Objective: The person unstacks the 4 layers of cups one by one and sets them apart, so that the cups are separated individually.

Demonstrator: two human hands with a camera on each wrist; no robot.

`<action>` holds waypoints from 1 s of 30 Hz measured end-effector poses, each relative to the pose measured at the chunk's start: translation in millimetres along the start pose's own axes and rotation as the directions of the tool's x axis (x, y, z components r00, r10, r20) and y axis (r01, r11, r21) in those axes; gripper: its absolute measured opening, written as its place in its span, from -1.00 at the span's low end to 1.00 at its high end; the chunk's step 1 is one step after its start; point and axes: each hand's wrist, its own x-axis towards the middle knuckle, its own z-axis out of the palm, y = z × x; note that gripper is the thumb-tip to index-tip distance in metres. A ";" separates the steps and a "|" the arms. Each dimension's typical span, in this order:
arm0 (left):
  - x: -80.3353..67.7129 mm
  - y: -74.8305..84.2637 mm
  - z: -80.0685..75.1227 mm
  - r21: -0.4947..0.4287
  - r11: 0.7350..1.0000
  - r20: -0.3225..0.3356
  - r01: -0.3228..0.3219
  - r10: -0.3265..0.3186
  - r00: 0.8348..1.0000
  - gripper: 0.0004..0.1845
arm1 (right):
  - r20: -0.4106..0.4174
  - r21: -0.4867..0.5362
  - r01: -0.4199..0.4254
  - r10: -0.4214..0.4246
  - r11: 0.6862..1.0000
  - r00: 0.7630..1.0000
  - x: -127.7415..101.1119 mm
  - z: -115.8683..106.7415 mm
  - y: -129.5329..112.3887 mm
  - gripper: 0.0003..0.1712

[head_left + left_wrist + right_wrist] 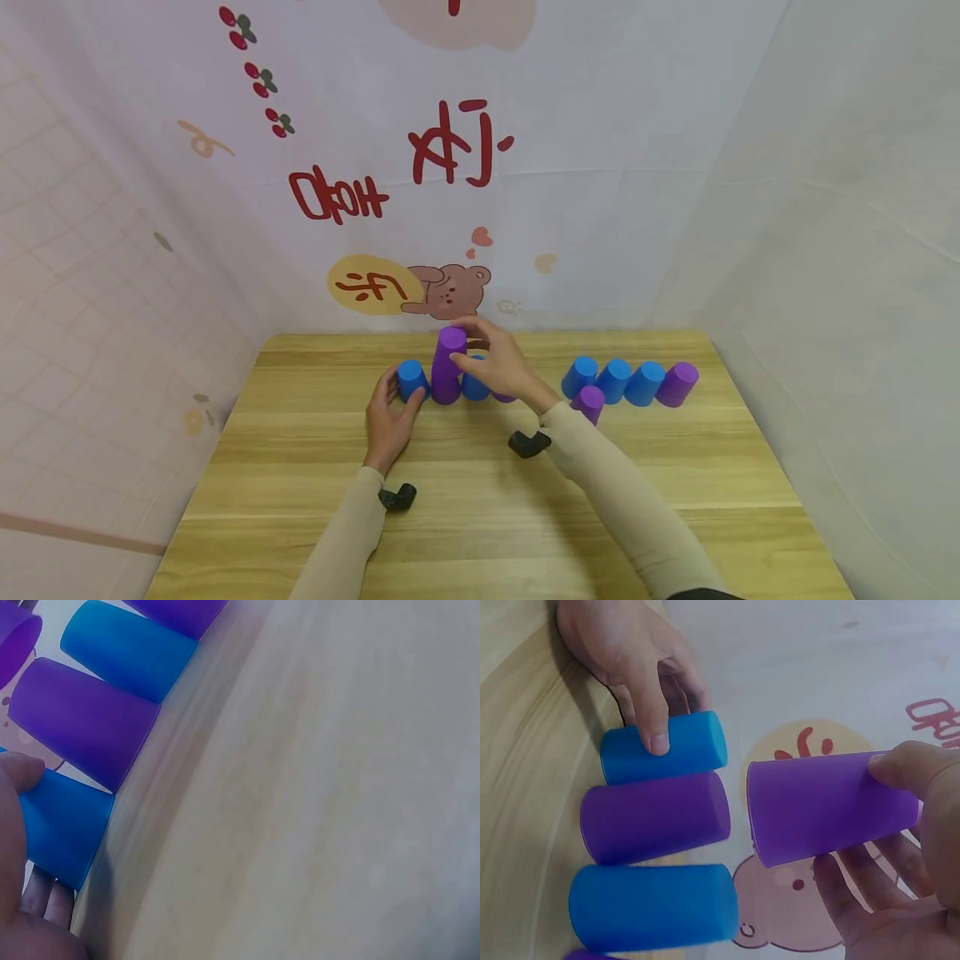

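Observation:
My left hand (388, 425) grips an upside-down blue cup (412, 380) at the left end of a row, thumb on one side and fingers on the other. Raised over the row, a purple cup (821, 810) is held by my right hand (502, 363), its rim facing down. Beneath it stands another purple cup (656, 817), right beside the gripped blue one. A second blue cup (652, 907) follows in the row, then a purple cup (504, 397) mostly hidden by my right hand in the head view.
To the right, several more upside-down cups stand in a line: blue ones (615, 382) and a purple one (681, 384). In front of them is a purple cup (590, 403), partly behind my right forearm. A printed cloth (600, 208) hangs behind the wooden table (465, 533).

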 end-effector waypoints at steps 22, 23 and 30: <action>-0.3 0.9 0.4 0.000 1.000 0.006 0.006 -0.006 1.000 -0.28 | -0.111 0.005 0.053 -0.052 0.999 0.992 -41.0 -62.6 -17.5 -0.34; -0.3 0.8 0.4 0.001 1.000 0.006 0.007 -0.007 1.000 -0.28 | -0.115 0.003 0.059 -0.058 0.998 0.992 -42.8 -64.6 -17.7 -0.34; -0.6 0.0 1.1 -0.001 1.000 0.005 0.005 -0.005 1.000 -0.28 | -0.133 0.007 0.068 -0.067 0.998 0.989 -56.8 -78.8 -21.0 -0.35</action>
